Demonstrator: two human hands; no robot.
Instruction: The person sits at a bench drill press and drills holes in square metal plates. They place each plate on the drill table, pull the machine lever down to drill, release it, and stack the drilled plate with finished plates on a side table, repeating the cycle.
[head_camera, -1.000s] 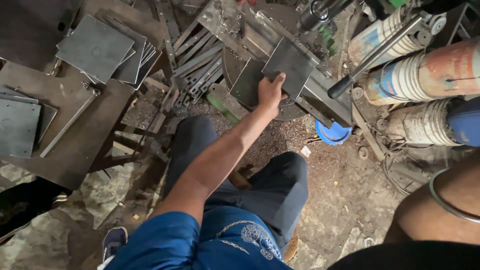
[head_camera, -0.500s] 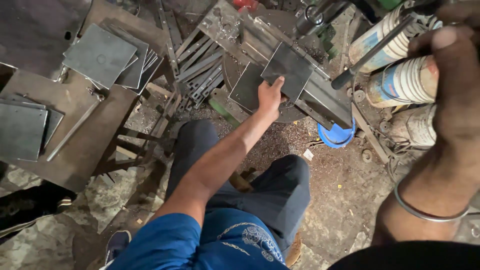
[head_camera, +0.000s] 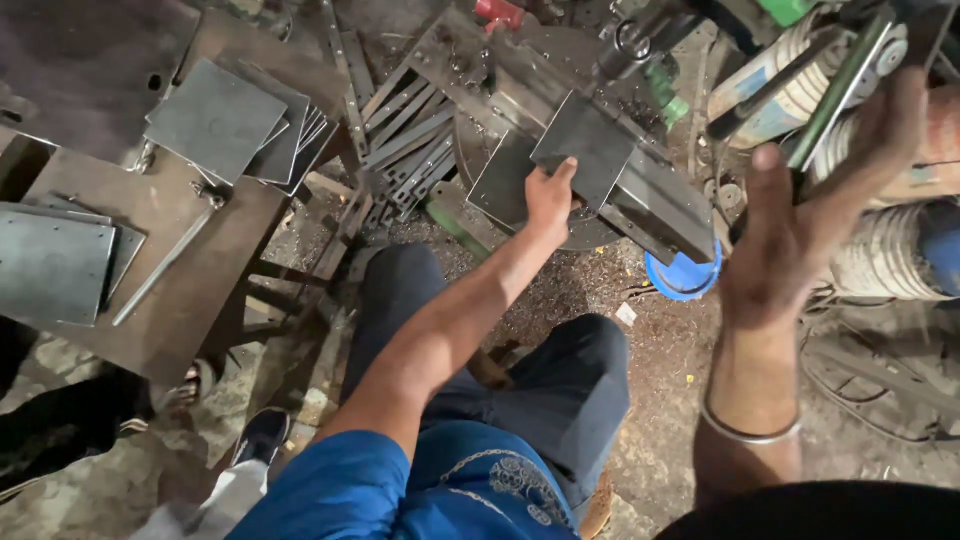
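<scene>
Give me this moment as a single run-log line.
left hand: holding square metal plate on drill table | right hand: open, at lever handle | stacked plates on left bench

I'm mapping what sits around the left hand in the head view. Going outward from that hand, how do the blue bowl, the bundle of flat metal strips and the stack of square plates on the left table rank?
Measured from the left hand:
1. Bundle of flat metal strips, just to its left.
2. Blue bowl, lower right, on the floor.
3. Stack of square plates, far left on the table.
The first two are fairly close to call.
</scene>
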